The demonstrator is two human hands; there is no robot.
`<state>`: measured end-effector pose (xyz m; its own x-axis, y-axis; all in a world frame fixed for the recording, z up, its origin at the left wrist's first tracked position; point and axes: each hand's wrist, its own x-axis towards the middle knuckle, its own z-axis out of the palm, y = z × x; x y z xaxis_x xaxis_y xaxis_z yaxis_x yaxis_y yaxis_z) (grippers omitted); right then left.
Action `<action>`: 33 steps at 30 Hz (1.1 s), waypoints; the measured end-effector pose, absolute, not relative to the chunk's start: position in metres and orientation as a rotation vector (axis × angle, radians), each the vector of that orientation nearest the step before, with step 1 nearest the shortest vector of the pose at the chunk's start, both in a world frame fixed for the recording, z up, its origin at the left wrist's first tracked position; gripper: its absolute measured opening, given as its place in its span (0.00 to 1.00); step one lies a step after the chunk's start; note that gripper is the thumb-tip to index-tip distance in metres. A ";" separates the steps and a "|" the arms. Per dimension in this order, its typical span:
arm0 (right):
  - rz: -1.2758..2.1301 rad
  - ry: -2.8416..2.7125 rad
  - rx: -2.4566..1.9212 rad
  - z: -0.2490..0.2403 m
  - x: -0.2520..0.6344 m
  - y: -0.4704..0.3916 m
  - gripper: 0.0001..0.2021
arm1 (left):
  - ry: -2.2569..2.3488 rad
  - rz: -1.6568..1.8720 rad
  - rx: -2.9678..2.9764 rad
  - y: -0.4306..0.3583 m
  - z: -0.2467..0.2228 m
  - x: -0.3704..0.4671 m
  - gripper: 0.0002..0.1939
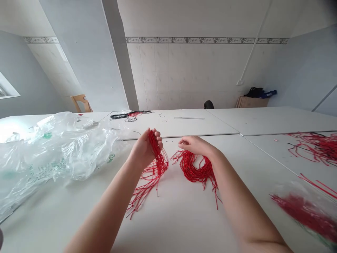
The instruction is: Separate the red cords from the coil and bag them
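Observation:
A bundle of thin red cords (158, 160) is gripped in my left hand (144, 149), its top poking out between thumb and fingers. The loose ends trail down over my wrist side onto the white table. My right hand (195, 144) is just above a second bunch of red cords (193, 172), which lies bent in a U shape on the table. The fingers of that hand are curled in toward the thumb, pointing left; whatever may be between them is too small to make out.
Crumpled clear plastic bags (71, 147) cover the left of the table (179, 218). Black and red cords (129, 115) and a ruler-like strip (189, 118) lie farther back. On the right are more red cords (321, 146) and a plastic bag of red cords (308, 212).

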<state>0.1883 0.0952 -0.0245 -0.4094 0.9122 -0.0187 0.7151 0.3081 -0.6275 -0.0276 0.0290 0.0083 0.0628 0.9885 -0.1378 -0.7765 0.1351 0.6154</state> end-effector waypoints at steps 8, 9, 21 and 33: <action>0.815 -2.006 -0.794 0.005 0.169 0.042 0.15 | 0.597 1.272 0.755 0.026 -0.001 -0.028 0.14; 0.797 -1.993 -0.779 0.006 0.165 0.038 0.14 | 0.575 1.252 0.811 0.025 -0.002 -0.028 0.14; 0.828 -1.847 -0.729 -0.001 0.146 0.036 0.09 | 0.482 1.118 1.135 0.018 -0.002 -0.029 0.17; 1.283 -1.506 -0.651 0.002 0.158 0.048 0.07 | 0.635 1.168 1.175 0.024 -0.006 -0.040 0.17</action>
